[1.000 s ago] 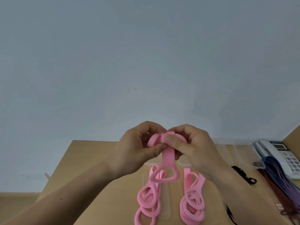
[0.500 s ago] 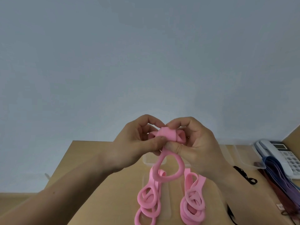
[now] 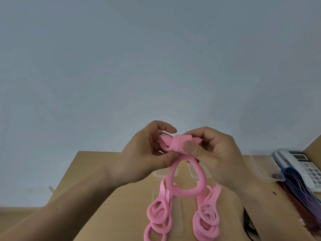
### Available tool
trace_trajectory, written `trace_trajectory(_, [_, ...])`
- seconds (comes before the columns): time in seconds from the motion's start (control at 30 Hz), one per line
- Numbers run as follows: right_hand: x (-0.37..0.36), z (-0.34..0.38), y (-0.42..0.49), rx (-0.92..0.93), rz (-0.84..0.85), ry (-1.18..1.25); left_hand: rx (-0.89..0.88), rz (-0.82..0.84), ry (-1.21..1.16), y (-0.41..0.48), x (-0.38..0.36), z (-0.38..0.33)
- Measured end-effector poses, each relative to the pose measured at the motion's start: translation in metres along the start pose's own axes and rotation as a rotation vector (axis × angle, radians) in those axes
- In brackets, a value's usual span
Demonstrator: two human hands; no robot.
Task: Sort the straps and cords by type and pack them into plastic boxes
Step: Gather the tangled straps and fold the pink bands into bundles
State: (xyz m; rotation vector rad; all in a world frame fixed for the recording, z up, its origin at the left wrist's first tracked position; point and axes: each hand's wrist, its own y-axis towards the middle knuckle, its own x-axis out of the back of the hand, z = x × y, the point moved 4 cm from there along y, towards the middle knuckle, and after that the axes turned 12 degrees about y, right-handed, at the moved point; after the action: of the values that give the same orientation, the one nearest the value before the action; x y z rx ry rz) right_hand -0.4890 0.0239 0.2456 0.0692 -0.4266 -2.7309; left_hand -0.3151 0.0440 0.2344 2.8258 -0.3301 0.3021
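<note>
I hold a pink strap (image 3: 175, 143) up above the table with both hands. My left hand (image 3: 145, 153) pinches its left end, and my right hand (image 3: 213, 153) presses its thumb on the wrapped middle band. A loop of the same strap (image 3: 186, 192) hangs down below my fingers. Two more bundles of pink straps lie on the table under it, one on the left (image 3: 159, 216) and one on the right (image 3: 207, 221). Clear plastic boxes (image 3: 260, 173) stand behind my hands, partly hidden.
A white desk phone (image 3: 302, 164) sits at the far right of the wooden table (image 3: 97, 171). Blue, purple and dark red straps (image 3: 298, 190) lie in front of it. Black cords (image 3: 247, 225) lie by my right forearm. A plain grey wall is behind.
Both hands have risen a little with the pink strap. The wrap around its middle has tightened and the hanging loop has grown wider.
</note>
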Motion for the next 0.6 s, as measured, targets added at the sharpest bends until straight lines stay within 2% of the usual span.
trace_trajectory(0.17, [-0.0022, -0.0009, -0.0002, 0.024, 0.009, 0.027, 0.106, 0.089, -0.027, -0.0018, 0.0009, -0.0002])
trace_trajectory(0.37, [-0.0034, -0.0055, -0.0016, 0.026, 0.035, -0.03, 0.192, 0.077, -0.065, 0.0003, 0.0038, -0.0001])
trace_trajectory(0.6, [-0.0027, -0.0089, -0.0014, -0.032, 0.078, -0.03, 0.028, 0.016, -0.099, -0.0004, 0.0041, -0.0042])
